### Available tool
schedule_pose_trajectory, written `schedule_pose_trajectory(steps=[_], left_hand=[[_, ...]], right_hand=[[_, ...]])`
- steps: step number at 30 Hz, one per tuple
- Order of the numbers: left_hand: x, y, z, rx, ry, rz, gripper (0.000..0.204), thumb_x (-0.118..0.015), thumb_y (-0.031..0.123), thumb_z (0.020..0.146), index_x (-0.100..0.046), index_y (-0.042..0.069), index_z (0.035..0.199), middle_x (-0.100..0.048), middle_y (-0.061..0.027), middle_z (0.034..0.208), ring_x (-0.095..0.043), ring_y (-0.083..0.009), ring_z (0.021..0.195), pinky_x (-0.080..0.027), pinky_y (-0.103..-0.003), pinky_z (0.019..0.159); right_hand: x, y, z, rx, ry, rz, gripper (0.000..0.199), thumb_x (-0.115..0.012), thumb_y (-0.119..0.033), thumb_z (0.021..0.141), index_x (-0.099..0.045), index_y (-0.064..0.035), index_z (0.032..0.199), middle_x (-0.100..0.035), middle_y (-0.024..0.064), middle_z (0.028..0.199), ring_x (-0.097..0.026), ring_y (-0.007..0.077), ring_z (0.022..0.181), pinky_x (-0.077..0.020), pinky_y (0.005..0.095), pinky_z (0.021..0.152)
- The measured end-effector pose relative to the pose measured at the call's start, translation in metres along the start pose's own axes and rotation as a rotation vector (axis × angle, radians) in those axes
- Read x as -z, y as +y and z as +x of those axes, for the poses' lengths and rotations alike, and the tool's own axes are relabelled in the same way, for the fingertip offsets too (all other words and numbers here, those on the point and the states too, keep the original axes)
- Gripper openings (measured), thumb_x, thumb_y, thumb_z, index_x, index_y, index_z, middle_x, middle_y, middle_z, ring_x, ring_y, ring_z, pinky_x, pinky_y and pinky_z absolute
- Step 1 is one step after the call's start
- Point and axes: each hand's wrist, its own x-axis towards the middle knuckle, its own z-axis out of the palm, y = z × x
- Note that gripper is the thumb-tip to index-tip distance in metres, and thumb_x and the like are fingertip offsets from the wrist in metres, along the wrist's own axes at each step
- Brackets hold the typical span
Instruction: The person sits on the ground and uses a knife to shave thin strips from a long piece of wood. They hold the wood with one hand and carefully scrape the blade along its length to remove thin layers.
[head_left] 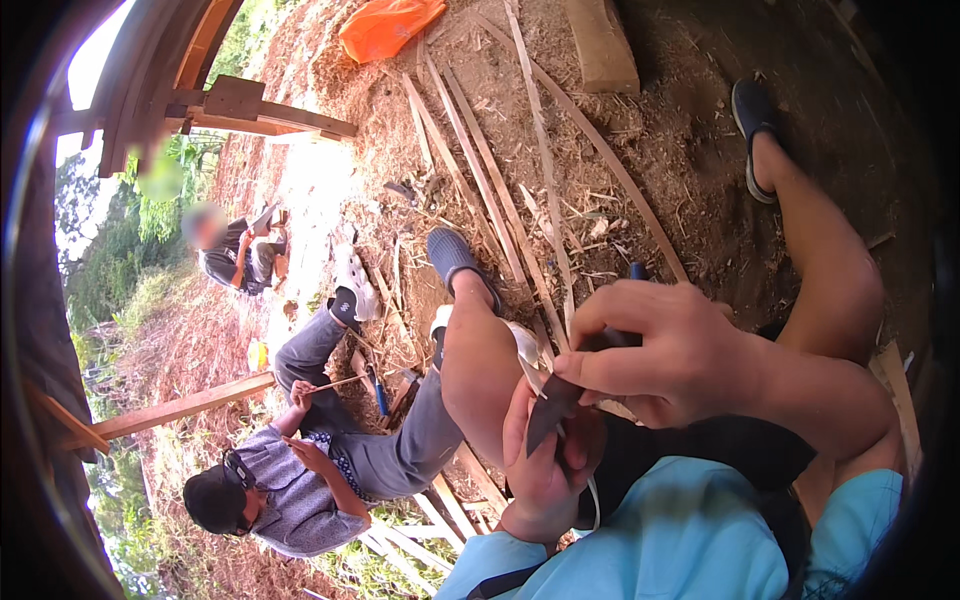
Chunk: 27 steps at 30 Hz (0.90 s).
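**Turquoise shirt up close, dark knife on a pale strip**

Closest to my view is the wearer's turquoise shirt (690, 535), and just beyond it both hands meet over the work. From my remote seat I see the right hand (655, 345) wrapped firmly round a broad, dark knife (548, 412), with no gap in the grip. The left hand (540, 475) is curled closed on a thin pale strip (529, 374), which lies between its fingers beside the blade and trails out below as a thin tail. Whether the edge is biting, I cannot tell.

I judge the step in hand to be cutting or trimming the strip; the next move calls for a steady left pinch, with those fingertips clear of the edge.

As for writing, I find none I can read. A dark sock (343, 305) on the co-worker (310, 510) seated opposite carries small pale marks, too small to make out. Around the feet, long wooden strips (546, 170) and an orange sheet (390, 28) show no legible label.
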Motion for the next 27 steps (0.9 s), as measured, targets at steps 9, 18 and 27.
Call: schedule_pose_trajectory(steps=[9, 18, 27], left_hand=[[0.034, -0.019, 0.001, -0.063, -0.313, -0.18, 0.027, -0.047, 0.032, 0.099, -0.047, 0.005, 0.096, -0.047, -0.0026, 0.057, -0.039, -0.0067, 0.043, -0.03, -0.019, 0.038], [0.048, -0.017, 0.017, -0.12, -0.151, -0.121, 0.024, -0.047, 0.029, 0.1, -0.05, 0.005, 0.101, -0.054, -0.0023, 0.062, -0.05, -0.006, 0.048, -0.036, -0.017, 0.039], [0.052, -0.015, 0.019, -0.008, -0.162, -0.222, 0.024, -0.046, 0.028, 0.101, -0.049, 0.004, 0.101, -0.055, -0.0031, 0.066, -0.051, -0.0065, 0.05, -0.039, -0.017, 0.041]], right_hand=[[0.018, 0.025, 0.027, -0.053, 0.516, -0.101, 0.02, -0.064, -0.014, 0.089, -0.059, -0.0023, 0.105, -0.059, 0.011, 0.09, -0.059, 0.0167, 0.072, -0.0469, 0.0265, 0.058], [-0.008, -0.006, 0.011, -0.147, -0.05, 0.104, 0.025, -0.071, -0.008, 0.078, -0.066, -0.0041, 0.102, -0.059, 0.0095, 0.085, -0.061, 0.0246, 0.07, -0.0495, 0.0317, 0.06], [-0.015, -0.004, 0.015, -0.184, -0.089, 0.142, 0.025, -0.074, -0.008, 0.075, -0.067, -0.0033, 0.099, -0.06, 0.0101, 0.086, -0.062, 0.0242, 0.071, -0.0496, 0.0302, 0.059]])
